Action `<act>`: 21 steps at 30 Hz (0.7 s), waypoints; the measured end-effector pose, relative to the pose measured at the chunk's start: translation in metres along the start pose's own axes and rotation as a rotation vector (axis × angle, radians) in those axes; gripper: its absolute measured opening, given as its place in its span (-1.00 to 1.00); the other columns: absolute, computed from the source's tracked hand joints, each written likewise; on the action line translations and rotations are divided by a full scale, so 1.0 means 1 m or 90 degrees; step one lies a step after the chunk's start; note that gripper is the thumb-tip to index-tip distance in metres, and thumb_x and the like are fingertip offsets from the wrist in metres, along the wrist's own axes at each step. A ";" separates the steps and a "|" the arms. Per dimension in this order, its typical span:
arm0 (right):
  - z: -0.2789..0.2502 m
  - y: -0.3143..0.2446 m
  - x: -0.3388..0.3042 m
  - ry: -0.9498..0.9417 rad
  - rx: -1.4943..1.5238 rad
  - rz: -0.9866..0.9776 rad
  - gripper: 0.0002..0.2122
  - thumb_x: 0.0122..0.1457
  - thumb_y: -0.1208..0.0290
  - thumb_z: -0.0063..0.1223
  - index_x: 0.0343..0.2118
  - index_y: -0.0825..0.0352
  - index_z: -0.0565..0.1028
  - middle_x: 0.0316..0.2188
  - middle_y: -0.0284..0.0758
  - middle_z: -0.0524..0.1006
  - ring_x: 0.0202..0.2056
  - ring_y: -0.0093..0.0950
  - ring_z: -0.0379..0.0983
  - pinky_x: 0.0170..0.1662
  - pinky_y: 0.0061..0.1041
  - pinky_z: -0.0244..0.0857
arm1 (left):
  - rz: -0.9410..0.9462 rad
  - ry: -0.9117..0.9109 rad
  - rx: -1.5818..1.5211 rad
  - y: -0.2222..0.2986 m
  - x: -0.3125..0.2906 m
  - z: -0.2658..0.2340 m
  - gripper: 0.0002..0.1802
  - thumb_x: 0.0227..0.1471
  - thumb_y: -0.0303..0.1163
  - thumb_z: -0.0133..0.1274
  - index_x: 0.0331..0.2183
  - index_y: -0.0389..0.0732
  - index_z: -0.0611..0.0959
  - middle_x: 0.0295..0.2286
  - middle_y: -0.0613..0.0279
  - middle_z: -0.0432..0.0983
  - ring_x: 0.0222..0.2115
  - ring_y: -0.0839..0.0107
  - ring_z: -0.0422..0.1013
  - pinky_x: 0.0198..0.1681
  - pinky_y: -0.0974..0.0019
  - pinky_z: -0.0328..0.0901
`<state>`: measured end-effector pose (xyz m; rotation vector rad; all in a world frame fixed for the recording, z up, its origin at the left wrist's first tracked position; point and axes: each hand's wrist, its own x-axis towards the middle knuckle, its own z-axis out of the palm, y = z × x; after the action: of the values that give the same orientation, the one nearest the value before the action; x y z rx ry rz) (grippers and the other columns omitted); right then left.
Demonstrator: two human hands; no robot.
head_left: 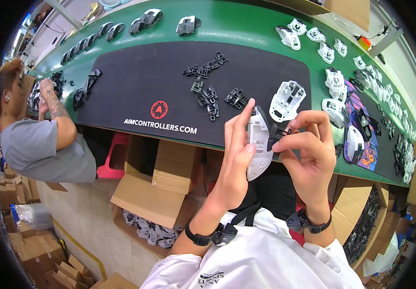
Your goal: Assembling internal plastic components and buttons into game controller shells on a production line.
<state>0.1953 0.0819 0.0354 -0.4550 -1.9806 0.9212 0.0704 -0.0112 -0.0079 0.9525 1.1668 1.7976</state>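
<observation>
Head view: from my distant seat, the largest thing I see is the green table (246, 24), and on it lies the dark mat (135, 72). Below the table's near edge stands an open cardboard box (140, 197). The left hand (234, 166) grips a white shell (257, 142) between thumb and fingers; the right hand (309, 144) pinches a black piece (276, 135) at the shell's right side. This shell is held in the air at the mat's near edge, partly beyond it, so I think a weak left grip could let it drop past the table. The loose shell (286, 99) lies by the mat's right edge, just beyond the right hand; a careless knuckle could push it. For the black piece, the fingers cover the contact, and I cannot tell whether it is seated; pressure at a wrong angle might bend or break it. Smallest are the black clips (209, 98), right of the mat's middle; the left fingertips, reaching too far, could scatter the nearest ones.
</observation>
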 end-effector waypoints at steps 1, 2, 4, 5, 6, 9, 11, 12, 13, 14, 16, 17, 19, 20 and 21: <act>0.000 -0.001 -0.001 -0.004 -0.017 0.019 -0.70 -0.18 0.84 0.21 -0.41 0.26 0.65 -0.30 -0.34 0.37 -0.25 -0.48 0.44 -0.24 -0.51 0.36 | -0.002 0.002 -0.002 0.000 0.000 -0.001 -0.25 0.17 -0.26 -0.26 0.34 -0.33 0.09 0.17 -0.04 0.08 0.18 0.19 0.07 0.30 0.20 -0.10; 0.000 -0.002 -0.002 -0.008 -0.034 0.039 -0.69 -0.19 0.84 0.20 -0.44 0.23 0.66 -0.31 -0.34 0.37 -0.30 -0.48 0.45 -0.29 -0.51 0.37 | 0.010 -0.010 0.043 0.001 0.002 -0.003 -0.23 0.15 -0.26 -0.25 0.34 -0.35 0.09 0.17 -0.08 0.07 0.19 0.15 0.06 0.30 0.18 -0.11; -0.001 -0.008 0.002 -0.027 -0.036 0.042 -0.69 -0.18 0.84 0.18 -0.40 0.26 0.66 -0.29 -0.34 0.42 -0.38 -0.52 0.46 -0.36 -0.52 0.37 | 0.016 -0.025 0.087 0.003 0.002 -0.002 -0.21 0.13 -0.25 -0.23 0.33 -0.36 0.08 0.17 -0.12 0.06 0.19 0.11 0.05 0.30 0.16 -0.11; -0.002 -0.013 0.004 -0.056 -0.031 0.062 -0.69 -0.17 0.84 0.19 -0.38 0.28 0.66 -0.29 -0.33 0.44 -0.40 -0.53 0.46 -0.36 -0.53 0.37 | 0.027 -0.019 0.135 0.005 0.002 -0.001 -0.20 0.12 -0.26 -0.22 0.33 -0.37 0.08 0.17 -0.15 0.05 0.19 0.08 0.05 0.31 0.14 -0.11; -0.002 -0.014 0.005 -0.084 -0.026 0.082 -0.69 -0.15 0.84 0.19 -0.36 0.30 0.65 -0.29 -0.31 0.47 -0.41 -0.54 0.47 -0.36 -0.55 0.37 | 0.039 -0.014 0.184 0.005 0.002 -0.001 -0.19 0.11 -0.27 -0.22 0.33 -0.38 0.07 0.16 -0.18 0.05 0.19 0.04 0.05 0.31 0.12 -0.11; 0.009 -0.012 0.006 -0.021 0.088 0.164 -0.75 -0.03 0.81 0.14 -0.31 0.35 0.65 -0.30 -0.33 0.50 -0.36 -0.58 0.48 -0.31 -0.59 0.41 | 0.035 -0.011 0.192 -0.001 0.004 -0.004 -0.18 0.09 -0.28 -0.21 0.33 -0.38 0.07 0.16 -0.21 0.05 0.19 0.01 0.05 0.30 0.09 -0.09; 0.009 -0.009 0.005 0.035 0.218 0.246 -0.73 0.06 0.79 0.09 -0.20 0.36 0.64 -0.29 -0.35 0.50 -0.30 -0.63 0.48 -0.24 -0.62 0.45 | 0.037 0.003 0.185 -0.002 0.005 -0.002 -0.17 0.07 -0.28 -0.20 0.33 -0.38 0.08 0.15 -0.22 0.05 0.19 0.01 0.05 0.29 0.08 -0.07; 0.004 -0.004 0.005 0.036 0.218 0.248 -0.73 0.06 0.79 0.09 -0.20 0.36 0.64 -0.29 -0.35 0.50 -0.30 -0.63 0.48 -0.24 -0.62 0.45 | 0.035 0.001 0.185 -0.003 0.005 -0.002 -0.17 0.07 -0.28 -0.20 0.33 -0.38 0.08 0.15 -0.22 0.05 0.19 0.01 0.05 0.29 0.08 -0.07; -0.001 0.002 0.005 -0.025 0.142 0.204 -0.69 0.06 0.80 0.09 -0.14 0.38 0.61 -0.28 -0.35 0.49 -0.29 -0.63 0.48 -0.24 -0.63 0.45 | 0.032 0.008 0.205 -0.004 0.005 -0.003 -0.17 0.06 -0.29 -0.20 0.33 -0.38 0.09 0.15 -0.22 0.05 0.18 0.00 0.05 0.29 0.08 -0.07; -0.004 0.005 0.005 -0.087 0.065 0.159 -0.65 0.05 0.80 0.09 -0.08 0.40 0.58 -0.28 -0.35 0.48 -0.28 -0.63 0.48 -0.23 -0.63 0.46 | 0.029 0.014 0.225 -0.005 0.005 -0.004 -0.17 0.04 -0.29 -0.20 0.32 -0.38 0.09 0.15 -0.22 0.05 0.18 -0.01 0.04 0.29 0.07 -0.07; -0.003 0.007 0.005 -0.083 0.071 0.189 -0.66 0.06 0.79 0.07 -0.06 0.45 0.54 -0.25 -0.35 0.46 -0.26 -0.63 0.49 -0.22 -0.64 0.47 | 0.016 0.030 0.217 -0.005 0.006 -0.006 -0.16 0.01 -0.33 -0.18 0.32 -0.39 0.10 0.15 -0.22 0.05 0.18 -0.01 0.05 0.28 0.07 -0.05; -0.002 0.009 0.003 -0.057 0.134 0.223 -0.69 0.07 0.79 0.07 -0.09 0.45 0.54 -0.24 -0.35 0.46 -0.26 -0.63 0.49 -0.23 -0.64 0.47 | 0.018 0.045 0.216 -0.006 0.007 -0.006 -0.15 0.00 -0.34 -0.18 0.32 -0.39 0.10 0.14 -0.22 0.05 0.18 0.00 0.05 0.28 0.08 -0.05; -0.001 0.007 0.002 -0.011 0.257 0.283 -0.75 0.09 0.78 0.04 -0.16 0.46 0.54 -0.23 -0.35 0.44 -0.25 -0.62 0.49 -0.25 -0.67 0.45 | 0.045 0.047 0.211 -0.012 0.008 -0.012 -0.15 0.02 -0.43 -0.13 0.33 -0.37 0.06 0.15 -0.12 -0.01 0.16 0.08 0.12 0.26 0.10 0.04; 0.002 0.004 0.003 -0.009 0.257 0.285 -0.75 0.09 0.78 0.04 -0.16 0.46 0.54 -0.23 -0.35 0.44 -0.25 -0.62 0.49 -0.25 -0.67 0.45 | 0.043 0.045 0.212 -0.013 0.009 -0.010 -0.15 0.02 -0.43 -0.13 0.33 -0.37 0.06 0.15 -0.12 -0.01 0.16 0.08 0.12 0.26 0.10 0.04; 0.005 -0.001 0.005 0.030 0.295 0.316 -0.75 0.10 0.78 0.04 -0.15 0.45 0.54 -0.23 -0.36 0.44 -0.26 -0.63 0.49 -0.26 -0.68 0.44 | 0.061 0.050 0.140 -0.013 0.010 -0.007 -0.14 0.03 -0.47 -0.11 0.34 -0.35 0.03 0.16 -0.06 -0.04 0.15 0.11 0.16 0.24 0.12 0.09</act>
<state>0.1881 0.0824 0.0374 -0.7019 -1.5601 1.6150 0.0628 -0.0016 -0.0206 1.0871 1.4122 1.8228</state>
